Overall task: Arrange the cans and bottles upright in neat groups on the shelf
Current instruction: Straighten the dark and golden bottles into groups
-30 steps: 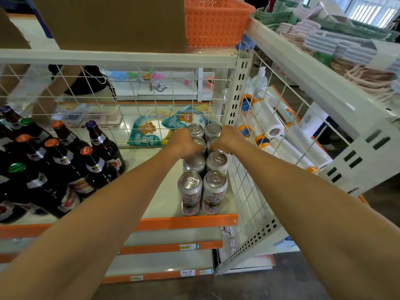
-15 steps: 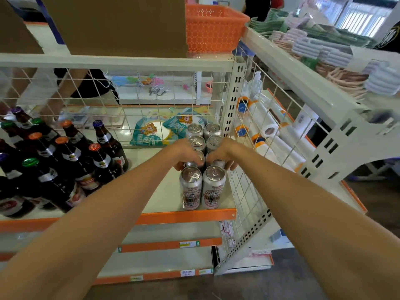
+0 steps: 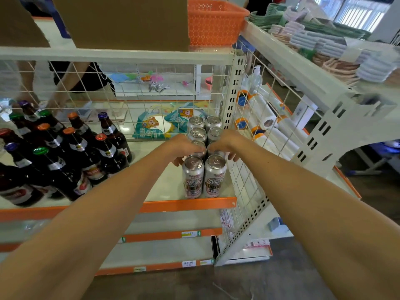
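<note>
I look down on a flat white metal shelf [image 3: 171, 191] with an orange front lip and thin wire-grid walls [image 3: 244, 185]. Dark glass bottles [image 3: 71, 146] with coloured crown caps stand upright on its left. Smooth silver cylindrical cans [image 3: 213, 178] stand in a double file at its right end. My left hand [image 3: 184, 148] and right hand [image 3: 226, 142] each curl round one of the second-row cans [image 3: 199, 145], just behind the front pair.

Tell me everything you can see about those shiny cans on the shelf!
The cans are silver metal with pull-tab tops. Eight stand upright in two tight columns, four deep, at the right end of the shelf, next to its wire mesh side. The front pair, at the orange edge, shows red, black and white labels. The left hand and right hand curl their fingers round the third pair from the front, one can each.
</note>
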